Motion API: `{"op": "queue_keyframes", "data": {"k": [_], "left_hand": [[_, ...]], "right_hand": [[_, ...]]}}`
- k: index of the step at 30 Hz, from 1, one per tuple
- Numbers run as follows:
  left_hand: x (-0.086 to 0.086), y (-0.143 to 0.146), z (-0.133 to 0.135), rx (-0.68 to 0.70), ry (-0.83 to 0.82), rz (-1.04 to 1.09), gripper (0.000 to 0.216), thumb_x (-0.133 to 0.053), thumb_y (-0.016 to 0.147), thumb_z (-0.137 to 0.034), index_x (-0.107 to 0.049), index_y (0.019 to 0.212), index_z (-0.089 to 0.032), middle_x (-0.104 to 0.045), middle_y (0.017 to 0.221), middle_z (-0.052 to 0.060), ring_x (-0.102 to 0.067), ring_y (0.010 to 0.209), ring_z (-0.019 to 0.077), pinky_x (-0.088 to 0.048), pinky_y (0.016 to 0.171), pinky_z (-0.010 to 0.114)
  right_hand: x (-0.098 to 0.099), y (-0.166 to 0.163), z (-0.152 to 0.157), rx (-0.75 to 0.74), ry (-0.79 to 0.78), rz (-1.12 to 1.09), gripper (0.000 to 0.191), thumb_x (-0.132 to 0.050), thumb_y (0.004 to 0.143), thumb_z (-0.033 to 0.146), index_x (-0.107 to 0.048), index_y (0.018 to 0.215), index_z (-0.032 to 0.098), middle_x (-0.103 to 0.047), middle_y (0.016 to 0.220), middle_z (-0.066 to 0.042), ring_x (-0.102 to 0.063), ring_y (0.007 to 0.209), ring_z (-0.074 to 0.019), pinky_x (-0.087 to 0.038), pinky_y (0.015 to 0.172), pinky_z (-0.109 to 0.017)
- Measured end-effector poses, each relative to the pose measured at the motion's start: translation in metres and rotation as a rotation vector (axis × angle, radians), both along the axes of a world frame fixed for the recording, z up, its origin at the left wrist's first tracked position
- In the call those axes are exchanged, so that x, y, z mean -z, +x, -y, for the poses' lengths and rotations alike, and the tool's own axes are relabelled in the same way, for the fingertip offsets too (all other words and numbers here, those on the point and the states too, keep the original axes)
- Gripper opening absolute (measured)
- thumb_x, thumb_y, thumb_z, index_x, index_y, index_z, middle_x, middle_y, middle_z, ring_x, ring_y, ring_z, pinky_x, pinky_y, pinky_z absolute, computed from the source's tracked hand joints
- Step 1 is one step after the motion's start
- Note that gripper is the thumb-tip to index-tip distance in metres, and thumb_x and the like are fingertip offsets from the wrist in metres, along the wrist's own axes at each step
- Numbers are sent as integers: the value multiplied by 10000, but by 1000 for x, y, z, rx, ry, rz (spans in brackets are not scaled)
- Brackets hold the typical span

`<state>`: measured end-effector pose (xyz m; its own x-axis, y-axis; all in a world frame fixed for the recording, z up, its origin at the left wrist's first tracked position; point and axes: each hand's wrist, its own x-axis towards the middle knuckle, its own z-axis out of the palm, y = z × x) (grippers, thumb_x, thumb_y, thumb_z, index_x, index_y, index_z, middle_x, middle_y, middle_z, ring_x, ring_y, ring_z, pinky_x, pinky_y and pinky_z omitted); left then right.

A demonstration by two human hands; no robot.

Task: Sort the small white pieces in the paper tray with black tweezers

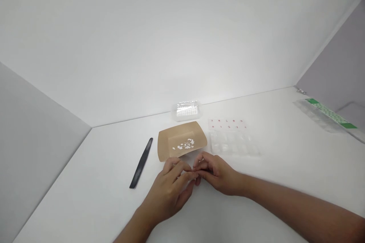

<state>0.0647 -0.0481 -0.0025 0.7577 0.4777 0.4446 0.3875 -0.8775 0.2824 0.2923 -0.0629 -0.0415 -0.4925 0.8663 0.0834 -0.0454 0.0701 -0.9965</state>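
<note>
My left hand (173, 186) and my right hand (215, 172) meet at the fingertips, just in front of a brown paper tray (167, 140). Both are closed in a pinch; whatever lies between the fingertips is too small or too hidden to make out. Inside the tray is a scatter of small white pieces (188, 144), mostly toward its right side. To the left of the tray lie black tweezers (142, 162), flat on the table and apart from both hands.
Behind the tray stands a clear plastic box (187, 111). Right of it lie a sheet with red numbers (227, 123) and a clear compartmented plastic tray (234, 143). A clear bag with a green-edged label (330, 114) rests at the far right. White walls (159, 38) enclose the table (94, 174).
</note>
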Motion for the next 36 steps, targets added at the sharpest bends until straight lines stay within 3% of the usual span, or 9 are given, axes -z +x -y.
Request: {"op": "queue_keyframes", "data": {"k": [9,14,21,36], "left_hand": [[2,-1,-3,-32,21,27,299,-641,921,-78,-647,1168,-245,-665,985,35,-563,916,184,-493,892,374],[4,-3,-8,-23,48,41,272,-603,963,-93,-647,1178,-252,-679,949,21,-586,866,163,-513,895,381],[1,-3,-11,9,19,38,206,-592,967,-66,-660,1085,-221,-683,934,28,-569,887,170,-505,859,356],[-3,-2,-7,52,12,61,237,-583,966,-44,-621,1114,-225,-692,940,29,-562,841,160,-499,830,356]], "right_hand": [[-2,3,1,-44,-58,1,209,-551,1043,429,-460,1090,246,-778,1009,-38,-776,837,-202,-583,798,-365],[-8,8,5,-51,86,131,130,-466,1076,349,-489,1145,242,-772,993,-21,-782,832,-179,-563,768,-307],[-7,11,5,-29,274,247,151,-498,1047,262,-526,1194,242,-771,991,-19,-775,919,-167,-554,749,-272],[-7,9,2,79,391,266,138,-589,1005,283,-662,1118,251,-771,959,2,-727,849,-143,-546,730,-257]]}}
